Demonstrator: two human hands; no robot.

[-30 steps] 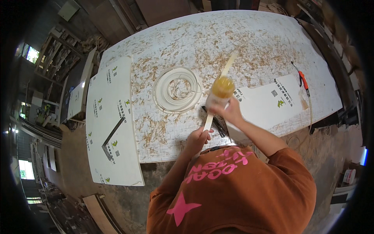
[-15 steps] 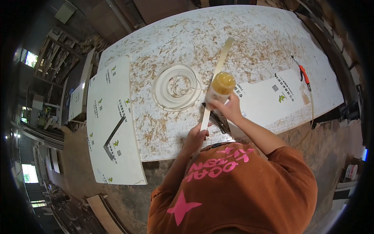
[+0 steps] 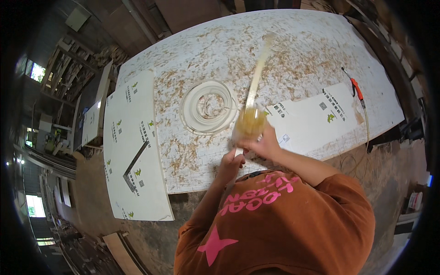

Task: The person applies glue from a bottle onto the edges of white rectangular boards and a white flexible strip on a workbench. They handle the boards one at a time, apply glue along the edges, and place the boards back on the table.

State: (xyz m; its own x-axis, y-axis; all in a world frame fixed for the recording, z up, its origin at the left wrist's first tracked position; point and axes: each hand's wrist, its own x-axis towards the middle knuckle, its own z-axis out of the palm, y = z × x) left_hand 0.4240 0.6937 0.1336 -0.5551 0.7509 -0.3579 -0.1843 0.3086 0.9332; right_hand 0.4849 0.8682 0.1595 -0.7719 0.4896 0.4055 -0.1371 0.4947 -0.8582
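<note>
Both hands are occupied, just below and right of the coil of white banding (image 3: 189,112), which serves as the landmark here. One, the left hand (image 3: 231,162), is curled around the near part of a long pale strip (image 3: 259,73). Fingers of the right hand (image 3: 266,143) are wrapped around a bottle (image 3: 251,123) with amber-yellow contents, blurred, lying across the strip to the lower right of the coil. Whether the bottle touches the strip cannot be told. Past the bottle, the strip runs along the right side of the coil, its far end well beyond it.

Under the coil spreads a whitish surface (image 3: 199,179), scattered with brown marks (image 3: 178,158). To the coil's right, past the bottle, lies a printed white panel (image 3: 309,120); farther right still is a red-handled tool (image 3: 357,90) with a pale hose (image 3: 366,123) trailing from it. Left of the coil, a larger printed board (image 3: 130,137) reaches past the surface's near edge, bearing a dark angled piece (image 3: 135,159). Nearest the wearer, below the coil, is a rust-brown shirt (image 3: 293,220) with pink print.
</note>
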